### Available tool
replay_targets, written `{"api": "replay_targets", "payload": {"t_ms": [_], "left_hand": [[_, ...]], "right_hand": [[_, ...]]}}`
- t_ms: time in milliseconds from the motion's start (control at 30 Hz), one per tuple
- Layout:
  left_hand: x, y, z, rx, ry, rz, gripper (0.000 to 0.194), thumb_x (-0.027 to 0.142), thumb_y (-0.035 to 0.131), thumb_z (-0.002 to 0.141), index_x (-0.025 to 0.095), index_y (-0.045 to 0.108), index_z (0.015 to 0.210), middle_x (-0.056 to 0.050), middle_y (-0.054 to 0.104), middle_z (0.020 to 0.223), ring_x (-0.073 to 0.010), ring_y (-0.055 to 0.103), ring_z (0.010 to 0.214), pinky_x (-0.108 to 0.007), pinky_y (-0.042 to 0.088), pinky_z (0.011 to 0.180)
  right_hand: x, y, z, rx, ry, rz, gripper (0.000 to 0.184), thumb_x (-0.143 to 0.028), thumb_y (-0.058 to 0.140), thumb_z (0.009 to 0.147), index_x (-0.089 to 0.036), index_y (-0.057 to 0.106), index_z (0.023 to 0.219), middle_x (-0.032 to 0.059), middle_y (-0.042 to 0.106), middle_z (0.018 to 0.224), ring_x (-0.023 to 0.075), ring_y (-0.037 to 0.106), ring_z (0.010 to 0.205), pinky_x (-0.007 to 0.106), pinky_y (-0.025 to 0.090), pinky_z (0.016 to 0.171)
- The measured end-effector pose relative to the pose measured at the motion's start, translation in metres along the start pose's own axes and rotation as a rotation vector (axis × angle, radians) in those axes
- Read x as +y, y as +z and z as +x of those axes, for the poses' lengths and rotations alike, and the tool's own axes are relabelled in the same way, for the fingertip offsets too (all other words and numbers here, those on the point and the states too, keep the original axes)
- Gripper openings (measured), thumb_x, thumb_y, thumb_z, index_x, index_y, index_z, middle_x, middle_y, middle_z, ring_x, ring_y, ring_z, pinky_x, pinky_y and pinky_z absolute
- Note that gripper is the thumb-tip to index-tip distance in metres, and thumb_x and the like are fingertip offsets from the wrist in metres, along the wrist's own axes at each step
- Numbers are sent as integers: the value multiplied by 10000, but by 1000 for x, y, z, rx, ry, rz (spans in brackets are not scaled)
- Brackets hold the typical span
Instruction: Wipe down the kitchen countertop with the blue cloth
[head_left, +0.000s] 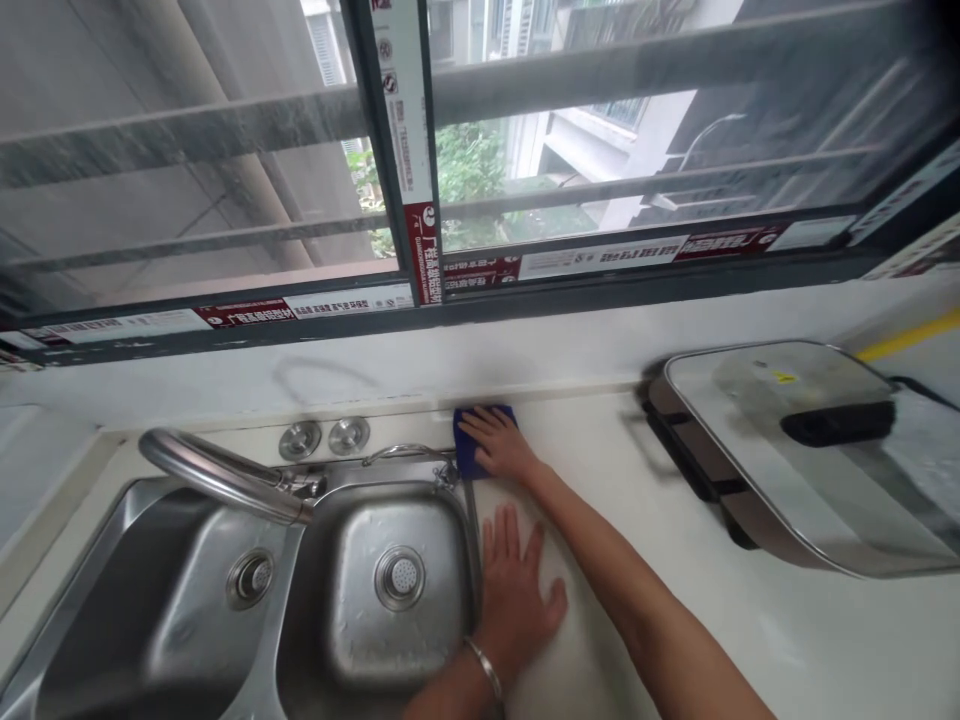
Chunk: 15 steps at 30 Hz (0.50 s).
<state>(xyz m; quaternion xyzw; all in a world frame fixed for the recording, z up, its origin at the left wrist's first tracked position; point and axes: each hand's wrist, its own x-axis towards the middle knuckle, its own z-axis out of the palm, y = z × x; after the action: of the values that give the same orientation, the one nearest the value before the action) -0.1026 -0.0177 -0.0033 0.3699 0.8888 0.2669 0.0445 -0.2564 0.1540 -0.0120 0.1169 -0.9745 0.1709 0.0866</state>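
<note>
Centre of the frame, beside the sink: a blue cloth is laid on the pale tabletop, against the back right corner of the right-hand basin and just beside the small curved tap.
Right hand: the cloth is pressed from above by outstretched, slightly parted fingers; it is covered in part by the palm, and no grip is closed around it.
Left hand: nothing is seen to be held; the fingers are extended and the thumb is spread wide, near the basin's right edge. Whether the tabletop is touched cannot be told.
Stage reached: contact between cloth and right hand is made, with the cloth spread fairly flat. How much of the surface has been passed over, and how much is left, cannot be judged.
Left of the frame: a large metal tap is set between the two basins, with two round metal lids placed behind.
Right of the frame: a glass-lidded electric pan is stood well apart from the cloth.
</note>
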Motion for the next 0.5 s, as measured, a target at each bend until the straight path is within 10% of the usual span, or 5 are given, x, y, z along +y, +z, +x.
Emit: {"api": "replay_targets", "payload": {"t_ms": [500], "left_hand": [[0, -3, -2, -96, -41, -10, 832, 519, 638, 857, 257, 323, 1581, -84, 72, 1704, -362, 24, 1566, -635, 214, 1249]], "right_hand": [[-28, 14, 86, -165, -250, 17, 480, -146, 429, 938, -251, 592, 1378, 55, 510, 1511, 231, 473, 1394, 450, 365, 1126]]}}
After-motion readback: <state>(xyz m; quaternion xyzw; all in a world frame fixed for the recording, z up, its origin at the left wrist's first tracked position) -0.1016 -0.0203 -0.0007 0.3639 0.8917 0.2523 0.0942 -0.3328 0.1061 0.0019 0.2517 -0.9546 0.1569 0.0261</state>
